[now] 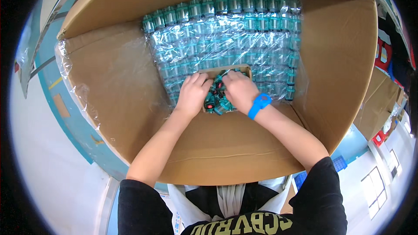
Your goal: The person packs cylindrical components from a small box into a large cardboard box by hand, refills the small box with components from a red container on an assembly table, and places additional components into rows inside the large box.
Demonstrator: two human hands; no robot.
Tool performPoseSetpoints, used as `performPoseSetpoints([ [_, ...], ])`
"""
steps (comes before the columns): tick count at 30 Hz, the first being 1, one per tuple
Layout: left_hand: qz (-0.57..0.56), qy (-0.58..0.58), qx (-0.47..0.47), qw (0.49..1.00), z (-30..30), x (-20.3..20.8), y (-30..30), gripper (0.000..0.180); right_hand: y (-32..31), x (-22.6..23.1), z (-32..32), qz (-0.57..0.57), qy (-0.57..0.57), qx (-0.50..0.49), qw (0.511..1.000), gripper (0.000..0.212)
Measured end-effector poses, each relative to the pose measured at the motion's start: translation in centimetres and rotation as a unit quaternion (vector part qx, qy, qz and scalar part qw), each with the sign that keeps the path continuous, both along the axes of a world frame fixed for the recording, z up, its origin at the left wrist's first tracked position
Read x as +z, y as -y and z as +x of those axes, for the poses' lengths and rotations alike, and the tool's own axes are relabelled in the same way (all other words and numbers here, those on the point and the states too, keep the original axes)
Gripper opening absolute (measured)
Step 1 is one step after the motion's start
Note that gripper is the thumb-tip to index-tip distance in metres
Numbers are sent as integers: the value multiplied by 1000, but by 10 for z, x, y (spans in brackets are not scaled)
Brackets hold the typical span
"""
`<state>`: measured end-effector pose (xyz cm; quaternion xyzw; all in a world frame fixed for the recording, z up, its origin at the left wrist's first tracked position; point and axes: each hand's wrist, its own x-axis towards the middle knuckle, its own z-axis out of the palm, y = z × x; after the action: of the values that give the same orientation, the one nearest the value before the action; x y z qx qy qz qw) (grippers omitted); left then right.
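Note:
Both my hands are at a small open cardboard box (pixel 246 68), which rests on wrapped rows inside a large carton. It holds several loose teal-green plastic parts (pixel 223 105), some with red and black bits. My left hand (pixel 192 95) lies over the box's left side, fingers curled inward among the parts. From the right, my right hand (pixel 240 89) reaches in, fingers bent down and closed, a blue band on its wrist. The fingertips of both hands are hidden, so what they grip does not show. Under and beyond the box, clear plastic film (pixel 191 43) covers rows of teal transparent cylinders (pixel 235 3).
Tall walls of the large carton (pixel 337 56) surround my hands on all sides. Crumpled clear film (pixel 80 93) hangs over its left edge. Outside at right stand another cardboard box (pixel 378 98) and a blue plastic crate (pixel 339 164).

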<state>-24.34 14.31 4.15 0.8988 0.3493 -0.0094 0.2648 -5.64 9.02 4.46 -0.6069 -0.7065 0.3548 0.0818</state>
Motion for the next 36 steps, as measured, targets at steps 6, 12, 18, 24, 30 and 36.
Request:
performPoseSetpoints([
  [6, -222, 190, 384, 876, 26, 28, 14, 36, -20, 18, 27, -21, -133, -242, 961, 28],
  [12, -341, 278, 528, 726, 76, 16, 1, 34, -39, 19, 5, 36, -186, -346, 919, 38],
  [18, -412, 302, 483, 712, 84, 11, -27, 38, -47, -10, 16, -39, -328, -434, 838, 47],
  [24, -152, 209, 306, 916, 80, -2, -63, 42, -67, -15, 48, 115, -125, -289, 942, 43],
  [30, 24, 207, 180, 961, 81, -35, -85, 44, -89, -36, 62, 250, -37, -113, 961, 42],
  [36, 37, 214, 154, 964, 89, -50, -94, 45, -92, -54, 67, 245, 14, -94, 965, 44],
])
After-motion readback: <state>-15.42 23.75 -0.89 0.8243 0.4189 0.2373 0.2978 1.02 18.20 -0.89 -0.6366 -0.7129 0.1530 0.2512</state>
